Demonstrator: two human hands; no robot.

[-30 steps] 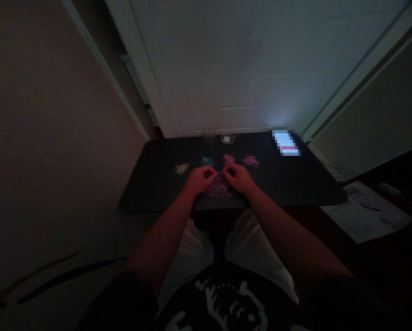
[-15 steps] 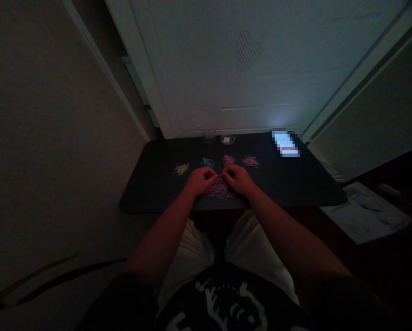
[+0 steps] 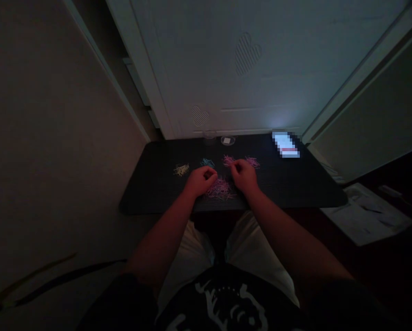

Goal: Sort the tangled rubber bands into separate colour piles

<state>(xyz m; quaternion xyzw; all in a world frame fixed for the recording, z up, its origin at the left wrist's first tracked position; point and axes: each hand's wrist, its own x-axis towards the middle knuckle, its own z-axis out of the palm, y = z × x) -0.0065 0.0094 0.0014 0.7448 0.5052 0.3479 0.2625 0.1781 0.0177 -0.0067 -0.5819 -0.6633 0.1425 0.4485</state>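
A mixed pile of thin pink, purple and bluish strands [image 3: 220,189] lies near the table's front edge, between my hands. My left hand [image 3: 199,180] is closed in a pinch at the pile's upper left; whatever its fingertips hold is too small to make out. My right hand [image 3: 244,175] is pinched too, just below a small heap of bright pink strands [image 3: 228,160], and its fingertips' content cannot be seen. Behind my left hand lies a blue heap of strands [image 3: 207,162]. A yellowish heap [image 3: 181,169] is farther left. Behind my right hand shows a partly covered pink-purple heap [image 3: 252,162].
On the dark table [image 3: 150,184], a clear round container [image 3: 209,136] and a clear lid with a white label [image 3: 228,140] stand at the back. A lit, blurred-out phone [image 3: 285,144] is at the back right. A white panel with hearts [image 3: 247,54] rises behind.
My right hand has moved right and slightly away from me, parting from my left hand. The thin strand that spanned both fingertips no longer shows there. My left hand has barely moved.
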